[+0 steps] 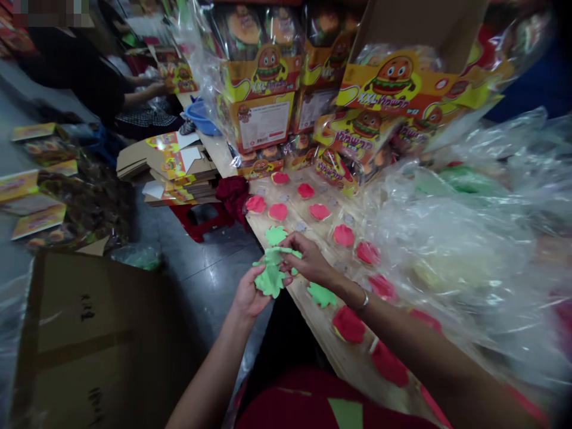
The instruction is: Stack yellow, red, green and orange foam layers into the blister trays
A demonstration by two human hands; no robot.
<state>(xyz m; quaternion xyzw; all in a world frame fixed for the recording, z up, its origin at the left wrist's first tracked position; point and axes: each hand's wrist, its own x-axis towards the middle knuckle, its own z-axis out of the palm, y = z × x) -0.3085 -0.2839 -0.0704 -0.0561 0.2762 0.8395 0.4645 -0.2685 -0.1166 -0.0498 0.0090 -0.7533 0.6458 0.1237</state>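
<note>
From the head camera I see both of my hands meeting at the near edge of the wooden table. My left hand is palm up with the fingers curled closed around a stack of green leaf-shaped pieces, which sits just off the table edge, above the floor. My right hand comes in from the table side. Its fingertips are pinched together on the top green piece, which touches the stack. A bracelet shows on that wrist.

Two loose green pieces lie on the table. One is just beyond my hands and the other is just under my right wrist. Red pieces run in rows along the tabletop, from beside my right forearm away to the far end.

Clear plastic bags are heaped on the right. Yellow boxes printed with burgers are stacked at the back of the table. A brown cardboard carton stands on the floor at lower left, with flattened cartons piled farther off. Another person sits at upper left, well apart from my hands.
</note>
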